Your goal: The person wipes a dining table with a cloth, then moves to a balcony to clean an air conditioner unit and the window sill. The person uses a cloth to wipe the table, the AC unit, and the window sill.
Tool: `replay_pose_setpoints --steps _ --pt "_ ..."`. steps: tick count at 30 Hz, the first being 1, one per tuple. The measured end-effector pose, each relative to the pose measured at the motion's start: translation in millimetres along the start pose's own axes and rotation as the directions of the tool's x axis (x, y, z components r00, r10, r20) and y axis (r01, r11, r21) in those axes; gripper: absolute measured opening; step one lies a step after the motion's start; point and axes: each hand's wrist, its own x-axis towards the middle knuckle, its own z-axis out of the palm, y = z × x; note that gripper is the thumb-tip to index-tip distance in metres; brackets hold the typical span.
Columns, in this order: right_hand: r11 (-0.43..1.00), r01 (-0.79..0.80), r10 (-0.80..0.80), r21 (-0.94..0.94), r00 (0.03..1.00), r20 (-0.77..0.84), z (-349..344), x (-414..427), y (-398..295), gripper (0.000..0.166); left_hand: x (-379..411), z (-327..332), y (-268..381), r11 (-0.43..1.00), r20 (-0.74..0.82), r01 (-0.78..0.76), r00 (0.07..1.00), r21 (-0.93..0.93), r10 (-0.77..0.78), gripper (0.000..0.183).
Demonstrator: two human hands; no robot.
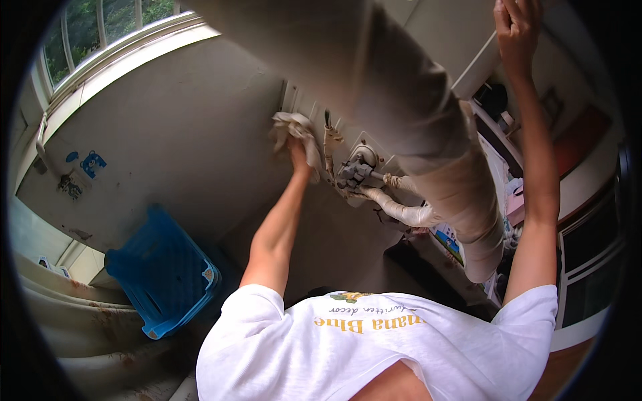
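Note:
My left hand [297, 150] has hold of a crumpled pale cloth [293, 123], which hides most of the fingers. The cloth is at the corner of a white metal casing [333, 113], beside the grey wall. Right of it, grey pipe valves [357, 170] stick out from the casing, joined to tape-wrapped pipes [396, 205]. A thick wrapped pipe [446, 165] crosses in front of me, large and blurred near the camera. My right hand [519, 30] is raised at the top right, fingers curled and partly cut off by the frame; whether it grips anything cannot be made out.
A blue plastic basket [165, 280] stands at lower left near a patterned curtain [95, 321]. The grey wall [200, 125] carries blue bear stickers [93, 164] below a barred window [100, 30]. A pink box [515, 205] and other items sit beyond the thick pipe.

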Motion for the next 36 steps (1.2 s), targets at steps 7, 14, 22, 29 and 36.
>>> replay_pose_setpoints --steps 7,14,22,29,36 --pt "0.983 0.080 -0.072 -0.165 0.996 0.053 -9 -6 14 0.042 -9 24 -6 0.934 0.156 -0.350 0.921 -0.077 0.358 0.045" --pt "0.955 0.219 -0.207 -0.200 0.975 0.081 -14 -1 14 0.037 139 -31 127 0.766 0.365 -0.643 0.715 0.009 0.596 0.024" --pt "0.972 0.079 -0.068 -0.219 0.996 0.058 -9 -6 0 0.043 122 -31 143 0.834 -0.189 -0.528 0.846 -0.161 0.499 0.027" --pt "0.960 0.139 -0.134 -0.243 0.990 0.040 -12 -7 15 0.042 2 -73 82 0.800 -0.001 -0.030 0.999 -0.599 0.037 0.024" --pt "0.961 0.119 -0.110 -0.249 0.993 0.050 -14 1 8 0.041 42 -117 177 0.743 0.375 -0.639 0.651 -0.199 0.660 0.036"
